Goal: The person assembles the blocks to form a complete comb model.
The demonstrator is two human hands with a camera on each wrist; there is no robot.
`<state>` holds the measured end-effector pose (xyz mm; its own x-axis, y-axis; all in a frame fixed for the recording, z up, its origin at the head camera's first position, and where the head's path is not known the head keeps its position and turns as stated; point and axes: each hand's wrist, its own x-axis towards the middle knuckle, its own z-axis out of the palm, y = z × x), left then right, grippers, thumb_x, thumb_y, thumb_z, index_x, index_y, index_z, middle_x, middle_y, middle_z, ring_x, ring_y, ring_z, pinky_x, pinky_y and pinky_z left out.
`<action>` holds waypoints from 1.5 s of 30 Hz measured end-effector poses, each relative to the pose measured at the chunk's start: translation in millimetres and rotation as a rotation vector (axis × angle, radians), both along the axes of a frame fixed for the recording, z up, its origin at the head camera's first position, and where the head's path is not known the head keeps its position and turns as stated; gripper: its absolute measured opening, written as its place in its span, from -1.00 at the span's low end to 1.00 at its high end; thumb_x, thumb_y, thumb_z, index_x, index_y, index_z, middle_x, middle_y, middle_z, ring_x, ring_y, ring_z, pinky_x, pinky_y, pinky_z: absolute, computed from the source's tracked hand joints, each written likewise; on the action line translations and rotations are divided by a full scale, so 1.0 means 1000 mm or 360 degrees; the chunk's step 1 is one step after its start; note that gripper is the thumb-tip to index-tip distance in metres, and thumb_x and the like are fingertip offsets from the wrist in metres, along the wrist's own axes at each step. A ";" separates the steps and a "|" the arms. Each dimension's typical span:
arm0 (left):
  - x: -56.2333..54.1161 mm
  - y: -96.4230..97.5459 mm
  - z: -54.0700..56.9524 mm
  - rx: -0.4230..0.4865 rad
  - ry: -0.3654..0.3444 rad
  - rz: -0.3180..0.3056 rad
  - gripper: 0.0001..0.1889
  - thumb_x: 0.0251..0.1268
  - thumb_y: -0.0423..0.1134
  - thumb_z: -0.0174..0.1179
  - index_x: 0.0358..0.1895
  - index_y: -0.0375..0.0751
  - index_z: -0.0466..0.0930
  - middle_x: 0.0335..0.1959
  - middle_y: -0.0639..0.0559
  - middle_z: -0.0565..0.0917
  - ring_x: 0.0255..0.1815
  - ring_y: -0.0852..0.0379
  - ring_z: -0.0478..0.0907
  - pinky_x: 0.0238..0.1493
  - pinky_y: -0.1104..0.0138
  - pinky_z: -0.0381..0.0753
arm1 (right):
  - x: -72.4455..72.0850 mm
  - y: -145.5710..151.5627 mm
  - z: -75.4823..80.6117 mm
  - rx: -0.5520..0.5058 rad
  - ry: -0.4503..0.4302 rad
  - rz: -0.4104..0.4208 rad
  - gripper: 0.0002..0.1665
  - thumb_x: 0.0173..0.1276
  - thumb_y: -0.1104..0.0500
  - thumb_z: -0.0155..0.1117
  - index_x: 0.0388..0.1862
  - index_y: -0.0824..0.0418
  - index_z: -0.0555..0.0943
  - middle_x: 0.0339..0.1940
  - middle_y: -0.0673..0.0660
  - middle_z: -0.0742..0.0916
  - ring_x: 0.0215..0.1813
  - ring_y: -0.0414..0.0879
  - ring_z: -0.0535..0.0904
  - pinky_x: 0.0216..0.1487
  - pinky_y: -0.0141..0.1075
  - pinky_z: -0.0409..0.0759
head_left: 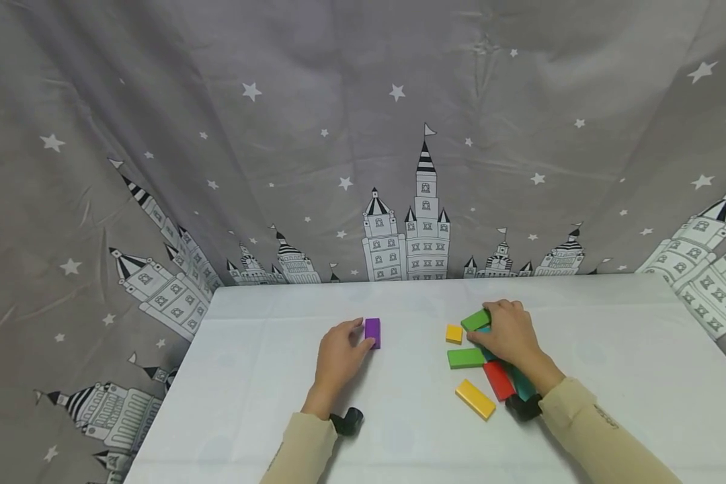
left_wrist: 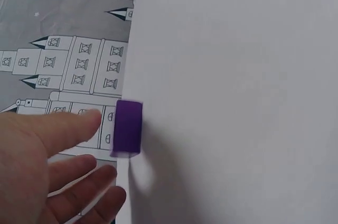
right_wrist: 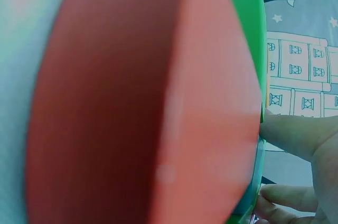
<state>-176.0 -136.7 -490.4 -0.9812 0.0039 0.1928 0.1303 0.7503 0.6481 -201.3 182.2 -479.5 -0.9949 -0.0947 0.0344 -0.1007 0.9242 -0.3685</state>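
Note:
On the white table my left hand [head_left: 339,357] is beside an upright-looking purple block [head_left: 372,333], thumb and fingers spread around its near side. In the left wrist view a gap shows between the fingers and the purple block [left_wrist: 128,128]. My right hand [head_left: 511,331] is over a cluster of blocks, its thumb and index finger at opposite sides of the far green block [head_left: 474,320], pinching its right end. Beneath that hand lies a teal block [head_left: 489,341], partly covered. A red block [head_left: 499,380] fills much of the right wrist view.
A second green block [head_left: 466,358] lies left of the red one, with a small yellow block [head_left: 454,334] behind it and a long yellow block [head_left: 475,399] in front. Another teal-green block [head_left: 522,384] lies under the right wrist. A grey castle-print curtain [head_left: 314,168] hangs behind the table.

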 end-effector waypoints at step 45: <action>0.008 0.010 -0.015 0.0172 0.0010 0.0222 -0.63 0.21 -0.24 0.42 0.11 -0.15 0.74 0.06 -0.19 0.72 0.18 -0.29 0.57 0.23 -0.14 0.47 | -0.031 -0.057 0.017 -0.0465 0.0172 0.0286 -0.27 0.14 0.06 0.55 0.25 0.36 0.59 0.25 0.33 0.63 0.32 0.28 0.39 0.39 0.17 0.33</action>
